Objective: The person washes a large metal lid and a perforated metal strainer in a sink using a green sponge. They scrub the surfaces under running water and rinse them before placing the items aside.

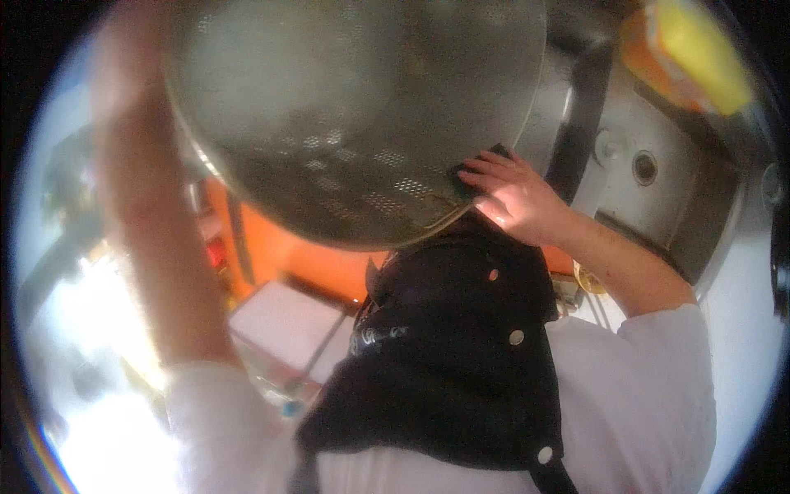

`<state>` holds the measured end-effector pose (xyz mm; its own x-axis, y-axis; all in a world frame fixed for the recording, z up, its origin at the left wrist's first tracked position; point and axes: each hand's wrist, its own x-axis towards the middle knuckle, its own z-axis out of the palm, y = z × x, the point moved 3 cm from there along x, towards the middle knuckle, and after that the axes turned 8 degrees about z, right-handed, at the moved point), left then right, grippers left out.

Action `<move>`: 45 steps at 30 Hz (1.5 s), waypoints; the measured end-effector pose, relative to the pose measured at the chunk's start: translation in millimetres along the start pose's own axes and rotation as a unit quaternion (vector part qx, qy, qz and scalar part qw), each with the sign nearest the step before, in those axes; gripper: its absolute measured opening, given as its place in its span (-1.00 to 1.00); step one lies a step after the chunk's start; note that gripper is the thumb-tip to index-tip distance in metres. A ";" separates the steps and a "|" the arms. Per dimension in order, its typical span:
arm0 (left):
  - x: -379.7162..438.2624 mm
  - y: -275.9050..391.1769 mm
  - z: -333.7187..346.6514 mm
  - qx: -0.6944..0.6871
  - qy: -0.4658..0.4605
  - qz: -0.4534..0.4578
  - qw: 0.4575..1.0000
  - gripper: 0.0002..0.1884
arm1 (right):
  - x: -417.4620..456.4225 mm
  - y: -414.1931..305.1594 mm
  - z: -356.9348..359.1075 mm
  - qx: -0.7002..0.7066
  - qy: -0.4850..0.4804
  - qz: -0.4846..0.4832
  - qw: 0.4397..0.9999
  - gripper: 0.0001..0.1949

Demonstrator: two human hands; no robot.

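Note:
A large round metal vessel with patches of small perforations [345, 111] fills the upper middle, its curved rim towards my black apron. My right hand [518, 194] presses a dark scrubbing pad [466, 182] against the vessel near the rim at its lower right. On the left, my left forearm reaches up beside the vessel; my left hand [133, 46] is a blur at the upper left edge, and its fingers cannot be made out.
A steel sink [654, 204] with a round drain lies to the right. Above it is a blurred yellow and orange object [697, 58]. An orange surface [308, 259] and a pale box-like object [287, 321] are below the vessel, left of my apron.

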<state>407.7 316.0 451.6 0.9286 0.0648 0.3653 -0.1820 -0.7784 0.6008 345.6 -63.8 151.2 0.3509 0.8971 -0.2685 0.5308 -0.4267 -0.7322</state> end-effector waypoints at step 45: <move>1.2 -3.7 -2.6 -0.187 -0.074 -0.078 0.976 0.00 | 475.2 -70.4 -119.2 0.163 0.392 0.175 0.888 -0.71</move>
<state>408.6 320.5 451.6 0.9860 0.0506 0.1587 -0.1150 -0.4820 0.8686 567.0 378.9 149.8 0.9478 0.3056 -0.0910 0.0758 -0.4931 -0.8667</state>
